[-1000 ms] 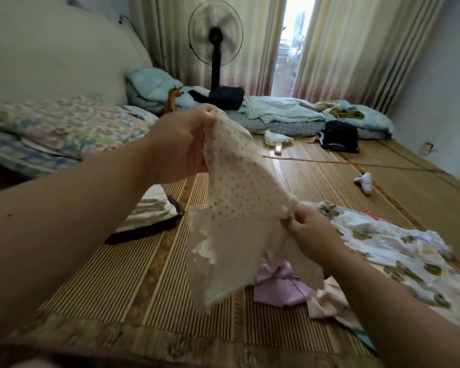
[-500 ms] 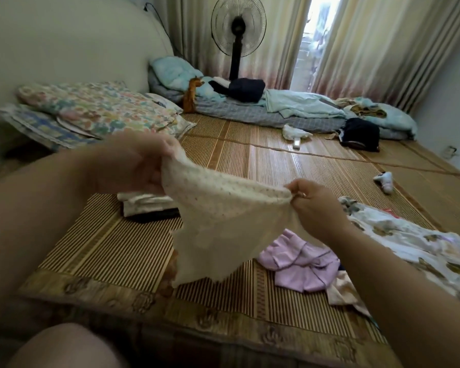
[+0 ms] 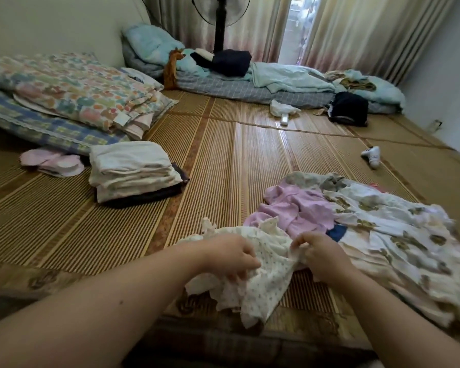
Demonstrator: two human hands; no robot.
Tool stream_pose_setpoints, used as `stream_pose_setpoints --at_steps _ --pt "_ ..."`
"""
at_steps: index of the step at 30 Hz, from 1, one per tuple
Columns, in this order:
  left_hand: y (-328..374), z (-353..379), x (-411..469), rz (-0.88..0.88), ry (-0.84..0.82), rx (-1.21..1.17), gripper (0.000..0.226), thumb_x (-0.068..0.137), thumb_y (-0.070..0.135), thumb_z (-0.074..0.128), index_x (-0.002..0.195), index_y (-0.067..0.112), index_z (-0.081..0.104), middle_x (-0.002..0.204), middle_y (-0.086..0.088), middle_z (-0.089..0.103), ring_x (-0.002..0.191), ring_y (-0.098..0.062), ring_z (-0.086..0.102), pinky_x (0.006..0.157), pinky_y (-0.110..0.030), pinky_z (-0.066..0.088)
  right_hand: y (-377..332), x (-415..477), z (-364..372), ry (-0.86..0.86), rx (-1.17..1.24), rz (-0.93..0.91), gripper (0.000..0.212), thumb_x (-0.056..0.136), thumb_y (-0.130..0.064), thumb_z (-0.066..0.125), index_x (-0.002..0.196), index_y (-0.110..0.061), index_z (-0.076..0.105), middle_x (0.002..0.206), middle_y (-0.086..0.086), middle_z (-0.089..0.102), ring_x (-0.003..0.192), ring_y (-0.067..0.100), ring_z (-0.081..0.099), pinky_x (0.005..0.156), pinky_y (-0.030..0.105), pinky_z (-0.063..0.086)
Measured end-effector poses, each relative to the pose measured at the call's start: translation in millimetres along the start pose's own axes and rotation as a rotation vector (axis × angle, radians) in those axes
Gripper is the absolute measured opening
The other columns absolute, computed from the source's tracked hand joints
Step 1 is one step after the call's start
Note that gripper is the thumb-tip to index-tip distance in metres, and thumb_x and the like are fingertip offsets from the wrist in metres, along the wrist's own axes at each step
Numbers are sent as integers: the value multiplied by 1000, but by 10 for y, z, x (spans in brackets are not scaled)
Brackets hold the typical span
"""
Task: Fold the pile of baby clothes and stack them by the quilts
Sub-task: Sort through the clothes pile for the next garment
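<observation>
A: Status on hands?
B: Low over the bamboo mat (image 3: 237, 160), left hand (image 3: 231, 254) with fingers curled, pinching a fold of the dotted cream garment (image 3: 266, 282). Just beside it, right hand (image 3: 322, 252) with fingers bunched, pinching the same garment at its upper right edge.
A: Garment position?
B: Crumpled at the mat's near edge, between and under both hands. Frilled trim poking up behind the left hand. Lower part trailing toward the camera over the mat's patterned border.
A: Rest of the clothes?
B: Right of the hands, unfolded pile (image 3: 398, 235) next to the right forearm: white cloth with olive print, spread out loose. At its left side, lilac garment (image 3: 295, 211), rumpled, just behind the dotted one. Small dark blue patch between lilac and white; cannot tell what.
A: Finished ones?
B: Far left on the mat, folded stack (image 3: 133, 166), whites on top, something dark at the bottom. Just beside the quilts (image 3: 72, 86): floral above, blue check below. Left of the stack, pink pieces (image 3: 53, 162) flat on the mat.
A: Background?
B: Along the far wall, bedding (image 3: 250, 86), with standing fan (image 3: 221, 27) and curtains behind. Near it, dark bag (image 3: 348, 108). One small sock (image 3: 371, 155) alone on the mat, well apart from the pile.
</observation>
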State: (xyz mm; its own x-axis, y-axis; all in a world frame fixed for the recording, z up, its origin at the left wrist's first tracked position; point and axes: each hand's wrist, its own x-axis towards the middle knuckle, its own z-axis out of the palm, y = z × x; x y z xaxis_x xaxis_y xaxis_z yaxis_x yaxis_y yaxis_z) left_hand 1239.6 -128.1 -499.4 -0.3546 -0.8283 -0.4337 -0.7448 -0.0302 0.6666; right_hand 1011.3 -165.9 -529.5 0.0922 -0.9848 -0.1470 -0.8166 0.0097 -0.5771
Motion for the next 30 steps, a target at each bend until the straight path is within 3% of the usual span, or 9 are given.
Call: stream_pose_setpoints --at_steps 2,4,6,8,14,20,24,27,30 --pt "-48 -111 174 0 296 26 19 90 41 58 98 27 69 94 8 68 81 -8 64 75 -33 57 -31 63 -9 100 85 37 17 93 -18 52 94 -32 63 97 -3 67 72 8 59 47 11 37" --pt "-92 -186 383 -43 486 138 32 89 42 58 117 28 63 115 4 63 97 -13 61 84 -36 53 -79 140 7 101 128 163 34 91 -39 56 121 -23 58 116 2 64 85 14 59 53 20 41" --pt "-132 -197 570 -117 411 263 56 87 43 61 139 29 46 136 -3 52 119 -23 53 96 -41 48 -118 185 86 -28 127 276 48 81 -45 68 119 -18 56 113 2 62 91 18 62 60 28 52" --pt "-146 -166 700 -188 242 255 67 82 40 65 142 29 40 135 -4 54 118 -25 55 95 -41 49 -146 173 174 -144 72 319 33 74 -33 74 100 -16 62 97 2 64 82 17 62 58 25 50" --pt "-99 -384 686 -166 -17 104 18 73 24 72 90 19 69 87 -1 71 79 -15 70 68 -28 57 -133 148 -89 55 389 192 12 79 -8 67 75 -17 61 82 4 64 70 17 60 49 23 46" --pt "78 -1019 57 128 68 -166 17 78 8 70 94 12 68 86 -2 72 82 -18 70 68 -27 56 -440 71 -799 74 693 -148 33 84 5 62 65 -18 47 66 0 52 61 13 50 52 22 45" --pt "274 -1287 -321 216 130 -201 28 79 25 76 103 14 65 92 0 75 84 -18 72 70 -30 58 -724 19 -1026 -30 823 -257 43 84 12 55 60 -23 54 72 2 54 64 13 56 56 22 54" --pt "382 -1424 -588 240 218 -146 35 72 44 70 98 22 64 79 11 72 69 -6 69 54 -18 51 -859 -12 -1121 -30 896 -269 33 83 14 55 77 -17 61 87 9 59 67 12 64 56 22 53" --pt "390 -1538 -750 238 328 -160 17 82 38 67 92 24 71 75 8 72 66 -7 68 52 -17 50 -945 -51 -1167 -76 914 -245 31 74 7 67 98 -12 65 109 17 60 88 25 68 72 28 57"
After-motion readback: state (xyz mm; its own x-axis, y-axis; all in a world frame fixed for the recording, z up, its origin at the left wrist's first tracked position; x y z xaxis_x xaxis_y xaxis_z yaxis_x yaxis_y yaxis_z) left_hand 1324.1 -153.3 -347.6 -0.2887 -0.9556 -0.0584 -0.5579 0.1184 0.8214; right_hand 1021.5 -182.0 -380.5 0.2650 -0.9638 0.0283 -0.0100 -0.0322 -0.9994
